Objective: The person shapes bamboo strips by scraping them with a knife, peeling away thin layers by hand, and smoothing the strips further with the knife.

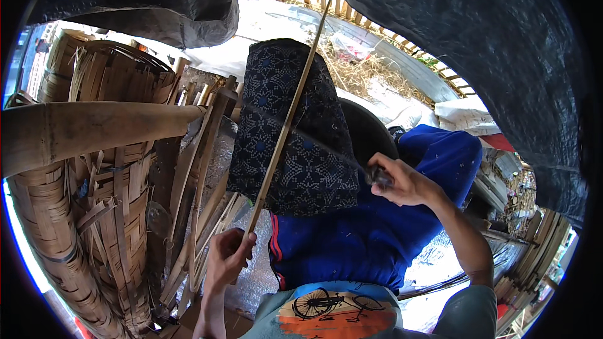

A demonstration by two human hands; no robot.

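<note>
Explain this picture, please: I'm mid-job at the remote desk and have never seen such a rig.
There is no machine here, just someone working bare-handed. The one picture comes from a wide camera worn on the head, looking down, so straight edges bend near the rim. The left hand holds the lower end of a long thin strip, which slants up over a dark patterned cloth. The right hand holds a dark tool, too blurred to identify surely. Toward the left are a thick pole and a woven basket.
</note>
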